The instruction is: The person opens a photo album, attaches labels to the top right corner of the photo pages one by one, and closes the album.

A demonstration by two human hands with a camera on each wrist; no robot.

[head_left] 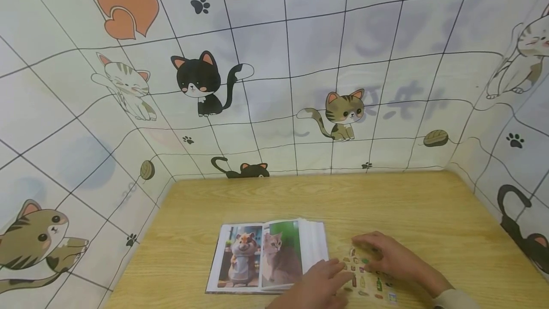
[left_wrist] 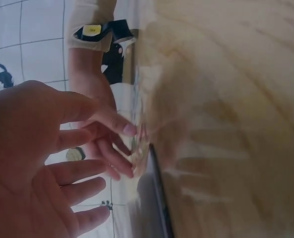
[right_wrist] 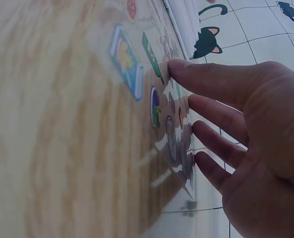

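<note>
A clear sheet of small colourful stickers (head_left: 362, 281) lies on the table to the right of an open photo album (head_left: 315, 244). My right hand (head_left: 392, 259) is over the sheet's right side. In the right wrist view, the thumb and fingertips of that right hand (right_wrist: 266, 119) touch the sticker sheet (right_wrist: 156, 111), with no sticker plainly held. My left hand (head_left: 319, 286), fingers spread and relaxed, is between the album's lower right corner and the sheet's left edge. In the left wrist view, the left hand (left_wrist: 42, 158) holds nothing.
The album shows a hamster picture (head_left: 242, 261) and a cat picture (head_left: 280, 254). A wood-grain table (head_left: 184, 213) carries everything. Walls with cat drawings (head_left: 199, 82) enclose its back and both sides.
</note>
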